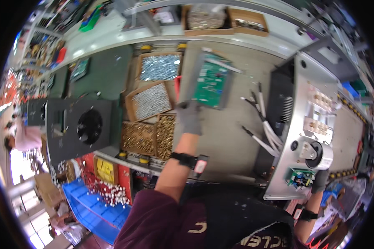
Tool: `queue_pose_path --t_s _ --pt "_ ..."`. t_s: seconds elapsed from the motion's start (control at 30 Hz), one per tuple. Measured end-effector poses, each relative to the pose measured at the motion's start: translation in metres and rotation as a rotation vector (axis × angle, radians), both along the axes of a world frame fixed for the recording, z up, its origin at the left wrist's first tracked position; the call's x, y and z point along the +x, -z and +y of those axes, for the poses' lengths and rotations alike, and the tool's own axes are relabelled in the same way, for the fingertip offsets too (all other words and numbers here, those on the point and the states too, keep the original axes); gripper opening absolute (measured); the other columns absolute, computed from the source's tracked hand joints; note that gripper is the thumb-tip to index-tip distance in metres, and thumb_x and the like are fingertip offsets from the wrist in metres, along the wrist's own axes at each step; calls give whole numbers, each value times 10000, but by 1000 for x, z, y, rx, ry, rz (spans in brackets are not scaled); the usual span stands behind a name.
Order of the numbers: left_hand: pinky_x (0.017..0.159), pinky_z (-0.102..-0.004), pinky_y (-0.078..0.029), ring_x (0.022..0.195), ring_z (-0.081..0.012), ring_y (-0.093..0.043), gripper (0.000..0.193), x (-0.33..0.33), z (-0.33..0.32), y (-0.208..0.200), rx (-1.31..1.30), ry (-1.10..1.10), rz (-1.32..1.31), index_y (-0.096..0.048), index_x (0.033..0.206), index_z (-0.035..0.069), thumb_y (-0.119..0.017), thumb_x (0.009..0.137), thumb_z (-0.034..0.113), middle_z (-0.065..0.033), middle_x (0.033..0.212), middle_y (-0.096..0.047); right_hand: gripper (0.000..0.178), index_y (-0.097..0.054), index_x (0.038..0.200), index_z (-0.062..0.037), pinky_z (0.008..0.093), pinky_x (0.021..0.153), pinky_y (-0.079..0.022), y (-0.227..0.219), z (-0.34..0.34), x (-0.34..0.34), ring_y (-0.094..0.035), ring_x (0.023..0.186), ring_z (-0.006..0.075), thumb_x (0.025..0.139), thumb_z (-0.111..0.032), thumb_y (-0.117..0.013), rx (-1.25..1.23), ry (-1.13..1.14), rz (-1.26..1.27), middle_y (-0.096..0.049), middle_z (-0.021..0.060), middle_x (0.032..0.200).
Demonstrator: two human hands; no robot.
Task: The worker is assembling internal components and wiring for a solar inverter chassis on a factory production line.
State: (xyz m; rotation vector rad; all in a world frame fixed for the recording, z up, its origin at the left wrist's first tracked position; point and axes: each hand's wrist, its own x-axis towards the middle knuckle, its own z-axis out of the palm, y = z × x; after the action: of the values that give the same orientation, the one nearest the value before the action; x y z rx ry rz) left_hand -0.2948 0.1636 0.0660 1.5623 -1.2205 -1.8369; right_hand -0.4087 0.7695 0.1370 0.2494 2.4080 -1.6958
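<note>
My left hand (pixel 189 119), in a grey glove, reaches over the bench beside the near left corner of a green circuit board (pixel 210 85). The board sits on a grey backing, with a pale strip (pixel 224 65) across its far end. A thin red object (pixel 178 86) lies just beyond my left fingers, which are blurred; whether they grip anything is unclear. At the right, my gloved right hand (pixel 320 181) is at the edge of a large metal housing (pixel 284 162), near a white cylinder (pixel 322 156) and a small green circuit board (pixel 300 178). Its fingers are mostly hidden.
White cables (pixel 266 124) with dark ends stick out of the housing over the bench. Left of my left hand are cardboard trays of silver screws (pixel 151 101) and brass-coloured fasteners (pixel 165 135). A dark fan panel (pixel 77 128) stands farther left, above a blue bin (pixel 93 211).
</note>
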Motion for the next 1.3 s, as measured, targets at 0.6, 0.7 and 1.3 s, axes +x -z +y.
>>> queue_pose_path --t_s 0.6,0.7,1.3 --pt "885 -468 -463 995 -409 -556 562 16 201 -12 -728 816 103 -485 1335 102 -647 814 236 -185 1244 -505 389 -498 1303 32 351 1001 -438 -83 -48 51 -576 1134 223 982 -162 -395 -352 43 -336 -597 116 1251" --pt "916 -462 -444 1052 -369 -532 532 21 201 -23 -908 725 147 -535 1290 117 -663 780 193 -163 1176 -529 433 -447 1351 38 369 1029 -419 -134 -63 46 -563 1159 244 979 -171 -376 -401 -163 -367 -570 143 1292" --pt "790 -397 -432 895 -258 -552 404 21 236 -73 -1144 811 298 -616 1153 180 -712 763 221 -44 909 -548 402 -460 1344 34 357 1007 -445 -184 -64 32 -578 1139 221 1001 -162 -387 -277 -153 -379 -579 140 1273"
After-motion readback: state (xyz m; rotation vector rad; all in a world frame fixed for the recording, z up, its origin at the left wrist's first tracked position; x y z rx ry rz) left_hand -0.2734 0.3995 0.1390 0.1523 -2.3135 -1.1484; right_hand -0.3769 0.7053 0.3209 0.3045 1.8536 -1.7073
